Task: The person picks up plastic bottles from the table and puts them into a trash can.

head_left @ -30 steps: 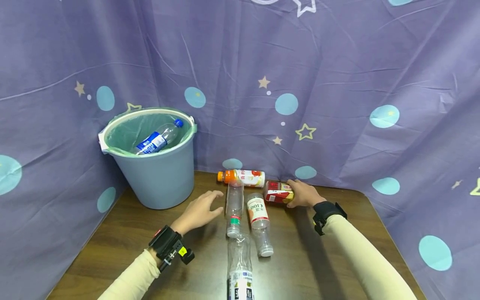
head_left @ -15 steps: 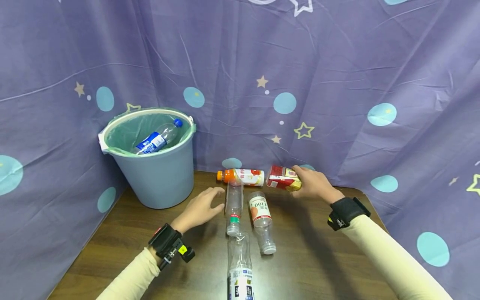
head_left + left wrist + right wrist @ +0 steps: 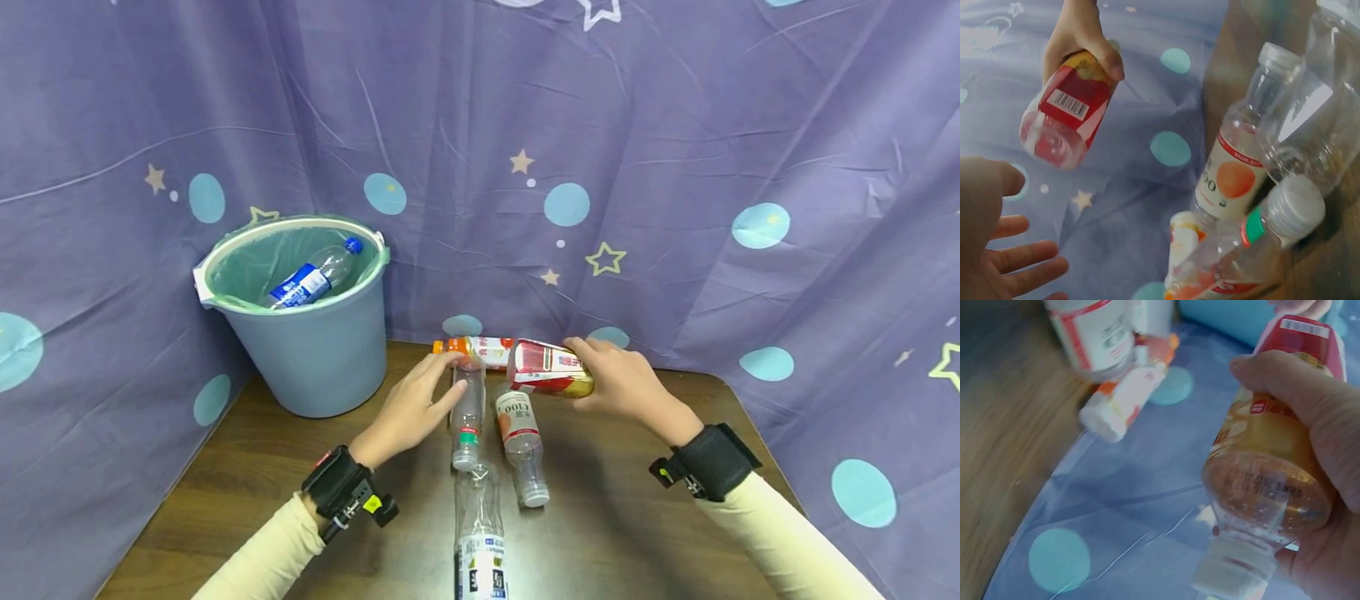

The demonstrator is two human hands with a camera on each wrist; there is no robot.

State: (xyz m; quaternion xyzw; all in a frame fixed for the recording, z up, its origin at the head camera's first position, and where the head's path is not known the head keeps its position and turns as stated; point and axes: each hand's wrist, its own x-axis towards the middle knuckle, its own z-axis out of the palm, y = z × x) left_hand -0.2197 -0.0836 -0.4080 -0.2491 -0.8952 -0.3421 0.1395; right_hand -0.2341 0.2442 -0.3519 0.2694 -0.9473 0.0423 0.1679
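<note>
Both hands meet at twelve o'clock: right hand (image 3: 626, 385) grips the red-labelled bottle (image 3: 546, 369) aloft, so left hand (image 3: 411, 410), fingers spread, should cup its free end squarely.

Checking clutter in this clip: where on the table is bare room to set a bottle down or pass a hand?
Bare wood lies on the table between the bucket and the left hand, and along the right side below the right hand. The middle is crowded: three clear bottles lie close together, with an orange-capped bottle behind them.
</note>
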